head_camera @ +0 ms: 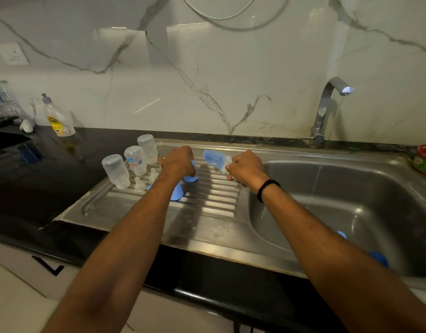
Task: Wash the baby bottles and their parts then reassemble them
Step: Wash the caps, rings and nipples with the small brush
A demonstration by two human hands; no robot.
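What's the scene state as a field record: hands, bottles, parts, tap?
left hand: fingers grip blue cap on drainboard
right hand: holds blue-and-clear item; brush or bottle, cannot tell
bottles: three, clear, inverted on drainboard
nipples: two, beside bottles
second blue cap: on drainboard, by left forearm
sink: two blue parts, partly behind right forearm
tap: running, thin stream
soap bottle: on counter, far left
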